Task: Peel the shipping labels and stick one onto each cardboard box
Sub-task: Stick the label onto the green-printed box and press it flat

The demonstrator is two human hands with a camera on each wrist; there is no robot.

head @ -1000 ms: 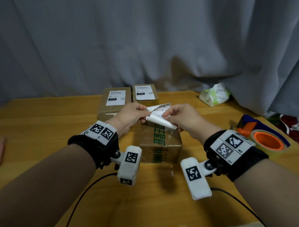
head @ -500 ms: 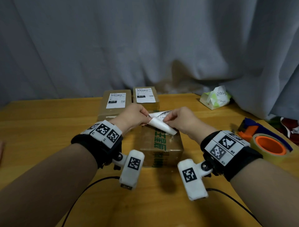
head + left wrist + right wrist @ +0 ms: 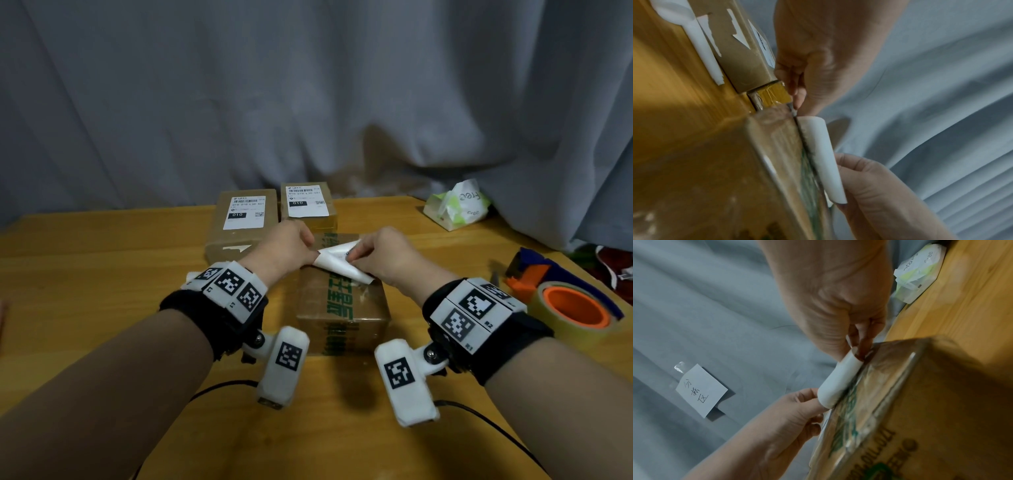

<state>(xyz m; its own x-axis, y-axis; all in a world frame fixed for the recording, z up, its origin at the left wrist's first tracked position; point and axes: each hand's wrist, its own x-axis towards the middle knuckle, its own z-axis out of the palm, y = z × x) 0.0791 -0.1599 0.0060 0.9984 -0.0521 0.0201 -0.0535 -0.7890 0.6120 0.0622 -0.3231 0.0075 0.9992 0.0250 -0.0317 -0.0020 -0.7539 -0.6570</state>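
Cardboard boxes sit on the wooden tabletop (image 3: 85, 274) in front of you. Far left of the group, a labelled box (image 3: 239, 219) lies flat, with a second labelled box (image 3: 306, 205) just to its right, both near the grey curtain (image 3: 308, 85). Your left hand (image 3: 286, 248) pinches the left end of a curled white shipping label (image 3: 337, 262), fingers closed on the paper. The label hangs curled just above the top of the nearest box (image 3: 342, 301), the one with green print; whether it touches the cardboard you cannot tell. Your right hand (image 3: 380, 255) pinches the label's right end between thumb and fingers. Further right, a tissue pack (image 3: 457, 205) rests at the tabletop's back edge, and a tape roll with an orange core (image 3: 575, 310) sits near your right wrist.
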